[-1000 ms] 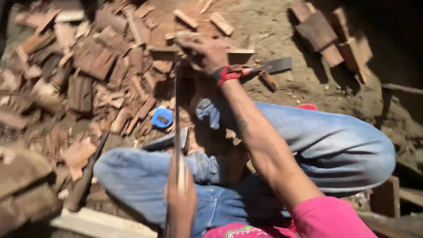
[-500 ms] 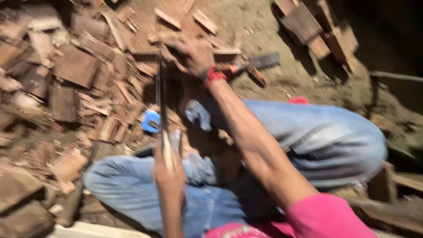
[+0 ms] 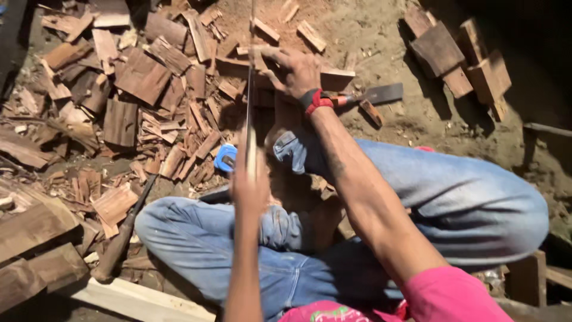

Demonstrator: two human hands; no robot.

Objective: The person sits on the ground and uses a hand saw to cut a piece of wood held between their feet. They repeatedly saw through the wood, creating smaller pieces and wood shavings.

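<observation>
thin wooden strip point(image 3: 251, 107): upright over the lap, above the dirt floor | left hand point(image 3: 250, 189): closed around its lower end | right hand point(image 3: 293, 70): fingers pinching it higher up, probably steadying | wood offcuts point(image 3: 143, 77) scattered left, blue tape measure point(image 3: 226, 158) just beside | advice: keep strip straight, both grips firm.

I see no package, no sign and no screen near my fingers. Only the pink shirt point(image 3: 459, 298) I wear has a small green printed mark on the chest, low beneath my arms; it is too cut off to tell more.
</observation>
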